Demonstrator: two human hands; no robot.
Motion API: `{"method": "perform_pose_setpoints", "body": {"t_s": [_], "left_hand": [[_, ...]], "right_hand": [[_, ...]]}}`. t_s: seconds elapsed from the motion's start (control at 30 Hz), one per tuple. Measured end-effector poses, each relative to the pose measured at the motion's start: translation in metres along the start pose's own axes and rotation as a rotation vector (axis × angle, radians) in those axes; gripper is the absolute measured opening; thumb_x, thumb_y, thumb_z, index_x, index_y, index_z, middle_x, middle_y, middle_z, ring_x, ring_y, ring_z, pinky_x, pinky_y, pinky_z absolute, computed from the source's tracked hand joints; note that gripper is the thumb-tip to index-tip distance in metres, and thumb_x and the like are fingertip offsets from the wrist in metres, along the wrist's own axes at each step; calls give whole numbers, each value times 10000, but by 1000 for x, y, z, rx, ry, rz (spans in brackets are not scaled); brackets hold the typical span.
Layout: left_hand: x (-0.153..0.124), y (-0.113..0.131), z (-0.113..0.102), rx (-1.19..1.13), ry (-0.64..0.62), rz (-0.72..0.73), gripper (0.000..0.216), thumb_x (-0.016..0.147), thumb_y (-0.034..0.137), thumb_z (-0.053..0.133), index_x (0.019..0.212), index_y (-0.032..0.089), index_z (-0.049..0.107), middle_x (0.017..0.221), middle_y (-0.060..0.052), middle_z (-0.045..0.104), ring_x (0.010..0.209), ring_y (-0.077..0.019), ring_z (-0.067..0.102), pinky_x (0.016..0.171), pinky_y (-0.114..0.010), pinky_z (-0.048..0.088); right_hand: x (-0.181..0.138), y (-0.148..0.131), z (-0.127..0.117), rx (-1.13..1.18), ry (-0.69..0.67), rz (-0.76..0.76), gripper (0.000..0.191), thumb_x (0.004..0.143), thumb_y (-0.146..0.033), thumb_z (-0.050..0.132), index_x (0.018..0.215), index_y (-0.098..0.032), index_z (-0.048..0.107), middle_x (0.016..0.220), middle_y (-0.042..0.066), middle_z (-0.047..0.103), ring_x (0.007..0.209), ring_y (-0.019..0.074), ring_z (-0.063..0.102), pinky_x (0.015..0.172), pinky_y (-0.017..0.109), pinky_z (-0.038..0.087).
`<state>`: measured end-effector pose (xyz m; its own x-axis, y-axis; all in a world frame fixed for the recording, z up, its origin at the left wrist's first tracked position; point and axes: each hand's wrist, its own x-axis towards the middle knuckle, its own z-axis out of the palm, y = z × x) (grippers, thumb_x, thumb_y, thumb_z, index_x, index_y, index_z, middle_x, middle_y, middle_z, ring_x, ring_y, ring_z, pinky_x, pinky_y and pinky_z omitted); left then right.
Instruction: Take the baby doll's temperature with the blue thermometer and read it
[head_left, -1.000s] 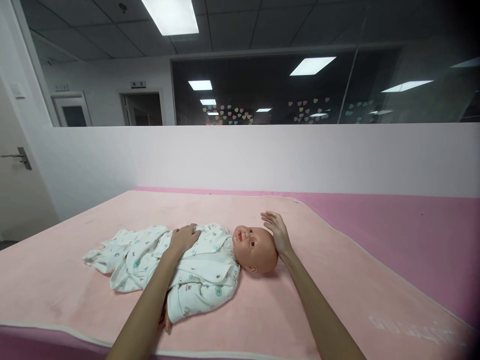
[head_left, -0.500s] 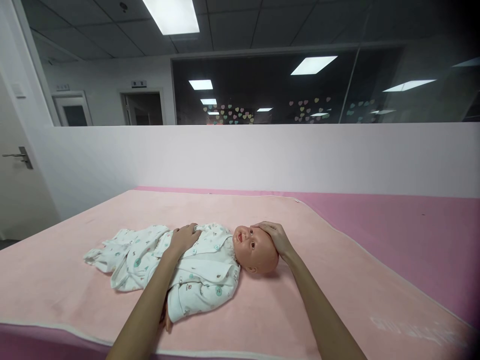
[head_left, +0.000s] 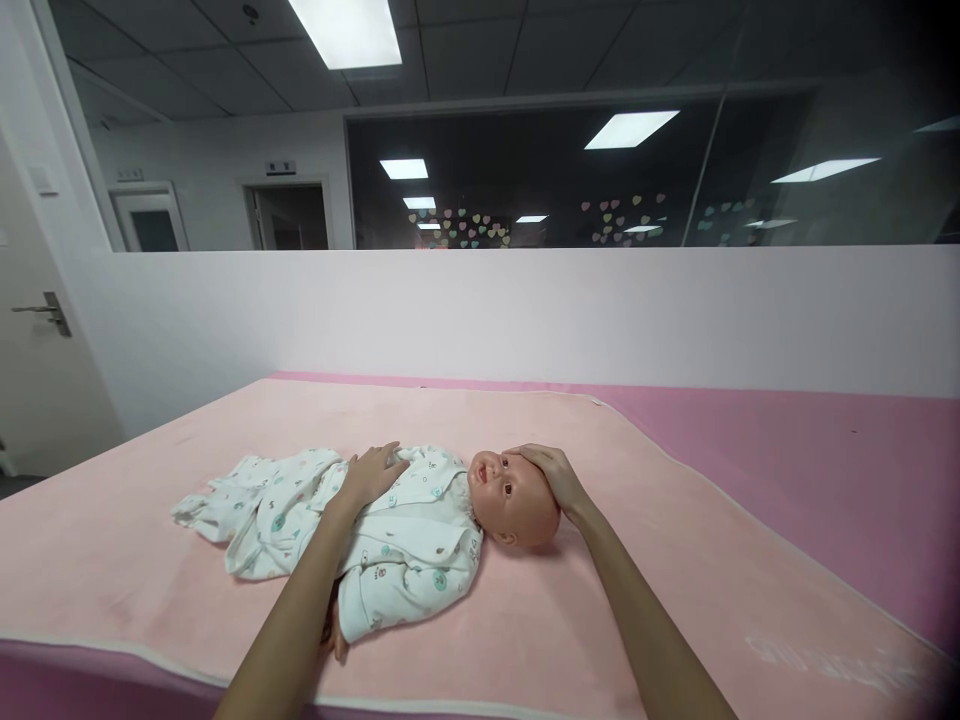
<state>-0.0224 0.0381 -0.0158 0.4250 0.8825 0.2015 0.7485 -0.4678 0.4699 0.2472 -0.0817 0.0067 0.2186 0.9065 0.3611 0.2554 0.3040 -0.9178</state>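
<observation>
A baby doll (head_left: 514,500) lies on its back across the peach mat (head_left: 615,620), its bald head to the right and its legs to the left. It wears a white printed baby outfit (head_left: 420,545). My left hand (head_left: 373,473) rests open on the doll's belly, fingers stretched over the cloth. My right hand (head_left: 551,472) lies open along the top of the doll's head, palm against it and fingers toward the forehead. One small doll hand (head_left: 337,635) pokes out of the near sleeve beside my left forearm. The doll's far arm is hidden.
The mat lies over a pink padded surface (head_left: 825,460). Behind it stands a low white wall (head_left: 525,315) with a wide window (head_left: 540,180) above, dotted with heart stickers. A door with a lever handle (head_left: 52,312) is at the far left.
My left hand has shifted slightly on the doll's belly, its fingers a little more spread. The right hand keeps its place on the head. The whole view has drifted slightly.
</observation>
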Motion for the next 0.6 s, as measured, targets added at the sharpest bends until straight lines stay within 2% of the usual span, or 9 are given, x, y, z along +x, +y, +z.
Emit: {"method": "perform_pose_setpoints", "body": {"t_s": [0.07,0.13,0.2,0.27,0.37,0.47,0.5,0.53,0.6], "left_hand": [[-7,7,-8,-197,14,128,529,789,512,371,1259,270,398,1313,-38,430,1222,-226,357,993,-384,285],[-14,16,-14,-334,-41,283,491,772,514,424,1214,301,456,1352,12,375,1267,-199,287,997,-324,298],[-19,25,-16,-335,-158,411,478,693,504,553,1124,295,554,1336,17,398,1291,-220,231,1026,-331,259],[-21,31,-13,-297,-232,466,447,604,475,655,1005,280,638,1271,0,476,1281,-253,241,1043,-362,222],[-20,33,-6,-390,-171,431,316,641,465,625,854,242,693,1117,-26,589,1193,-258,362,999,-357,273],[-16,32,-4,-577,-85,316,377,729,495,502,768,166,682,853,-48,644,923,-225,523,797,-307,396],[-16,31,-4,-634,-67,274,403,740,502,478,741,146,668,756,-40,629,812,-200,535,712,-284,402],[-15,30,-5,-688,-54,240,418,744,505,467,710,131,650,677,-27,599,720,-173,522,641,-261,388],[-14,30,-6,-790,-39,208,417,739,500,475,663,116,619,588,-3,536,617,-130,472,569,-231,344]], "right_hand": [[0,0,1,-5,43,-3,244,684,-362,516,663,-174,670,798,48,672,817,209,582,756,313,437],[1,3,2,-7,110,-10,222,674,-358,528,650,-185,665,791,42,671,819,208,584,756,311,441],[3,7,2,-5,177,-21,209,667,-361,540,643,-190,658,787,40,668,821,208,585,758,312,443],[5,11,0,-19,233,-42,212,671,-369,538,642,-191,649,771,41,665,806,206,585,750,314,445],[2,12,-3,-127,341,-129,201,693,-354,517,670,-193,635,746,41,656,767,202,585,730,323,445],[-7,0,-1,-373,485,-367,161,713,-275,489,742,-201,629,796,46,646,799,209,572,765,346,423],[-11,-7,3,-467,495,-465,154,711,-242,483,749,-207,628,818,47,643,821,213,565,785,353,411],[-14,-15,10,-557,461,-554,152,704,-209,480,741,-214,627,832,46,640,837,216,557,801,358,399],[-20,-31,31,-733,260,-677,159,681,-156,480,688,-226,622,853,36,637,865,214,542,824,356,377]]}}
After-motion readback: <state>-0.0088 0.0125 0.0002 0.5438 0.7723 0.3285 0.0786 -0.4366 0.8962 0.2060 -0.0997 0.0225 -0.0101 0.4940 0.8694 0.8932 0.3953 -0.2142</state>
